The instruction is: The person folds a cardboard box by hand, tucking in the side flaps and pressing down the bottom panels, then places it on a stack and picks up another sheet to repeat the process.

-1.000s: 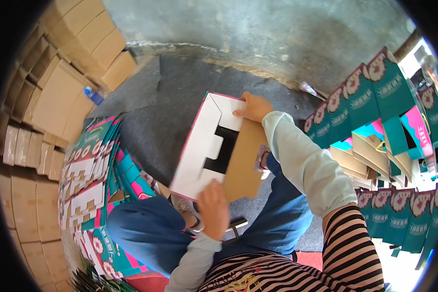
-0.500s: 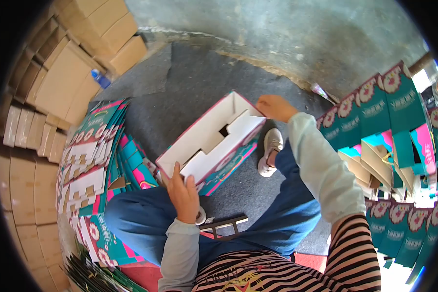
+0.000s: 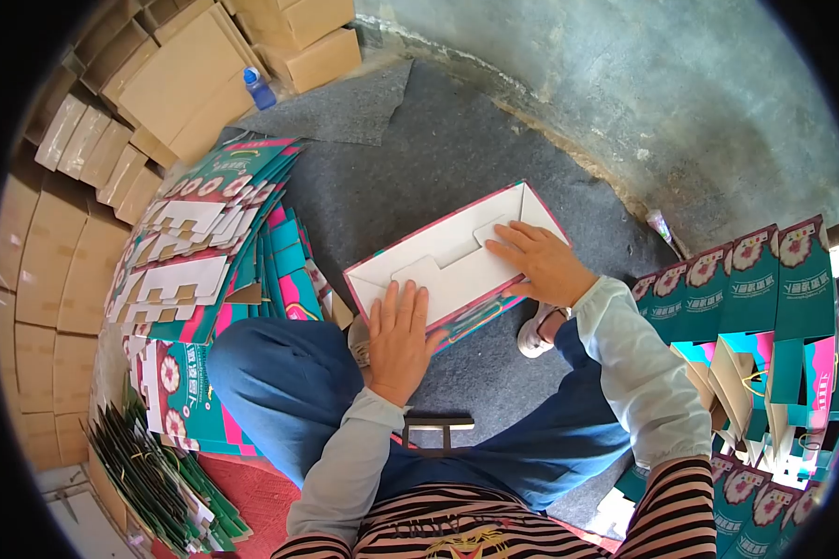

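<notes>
A printed teal and pink box point(image 3: 461, 244) sits between my knees, with its white inner side facing up and notched flaps folded across it. My left hand point(image 3: 399, 340) lies on the near left part of the white flap, fingers stretched out. On the right part, my right hand point(image 3: 541, 259) presses its spread fingers on the flap, its thumb side near the box's front edge. Neither hand is wrapped round anything.
Flat teal cartons point(image 3: 205, 252) are stacked at the left, with dark green folded pieces point(image 3: 158, 475) below. Brown boxes point(image 3: 56, 345) line the left side. A blue bottle point(image 3: 259, 89) stands near them. Teal boxes point(image 3: 746, 289) fill the right; a concrete wall point(image 3: 625, 84) is behind.
My right hand has moved from the box's far corner onto the flap, and my left hand has moved from the near end onto it. The flaps now lie lower, and the view has shifted.
</notes>
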Tool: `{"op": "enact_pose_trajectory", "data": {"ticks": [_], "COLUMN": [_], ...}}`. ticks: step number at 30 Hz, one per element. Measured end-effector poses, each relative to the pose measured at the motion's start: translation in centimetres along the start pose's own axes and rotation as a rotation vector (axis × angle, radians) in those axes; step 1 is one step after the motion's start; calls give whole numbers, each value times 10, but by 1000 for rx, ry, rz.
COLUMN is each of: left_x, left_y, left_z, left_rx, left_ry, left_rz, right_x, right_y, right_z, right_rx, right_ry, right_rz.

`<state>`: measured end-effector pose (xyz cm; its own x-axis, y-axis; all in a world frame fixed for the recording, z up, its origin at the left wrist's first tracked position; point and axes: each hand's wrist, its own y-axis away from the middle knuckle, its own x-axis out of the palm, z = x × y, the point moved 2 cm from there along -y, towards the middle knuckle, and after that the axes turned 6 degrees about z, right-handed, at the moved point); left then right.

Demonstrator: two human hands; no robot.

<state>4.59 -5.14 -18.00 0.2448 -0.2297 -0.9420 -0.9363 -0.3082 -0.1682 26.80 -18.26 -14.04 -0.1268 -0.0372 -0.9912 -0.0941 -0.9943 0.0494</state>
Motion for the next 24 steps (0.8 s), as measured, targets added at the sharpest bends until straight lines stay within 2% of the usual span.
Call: {"op": "enact_pose_trajectory", "data": {"ticks": [5,18,21,23,24], "left_x": [12,14,13,3,-4], "left_y": [-2,4,5,8,10], "left_z": [5,4,1,-4,-2], "left_rx": [13,24,34,49,38], "left_ry": [21,59,82,111,195], "left_rz": [59,107,76,32,-68], "right_x": [5,13,12,1,-4], "right_y": [-1,4,7,12,13], "right_z": [-6,-7,-4,-5,-6], "right_rx": [-32,40,26,72,94], "right_ry": [-78,-174,-168,-327,-409], "right_rz": [49,230,146,104,83]}}
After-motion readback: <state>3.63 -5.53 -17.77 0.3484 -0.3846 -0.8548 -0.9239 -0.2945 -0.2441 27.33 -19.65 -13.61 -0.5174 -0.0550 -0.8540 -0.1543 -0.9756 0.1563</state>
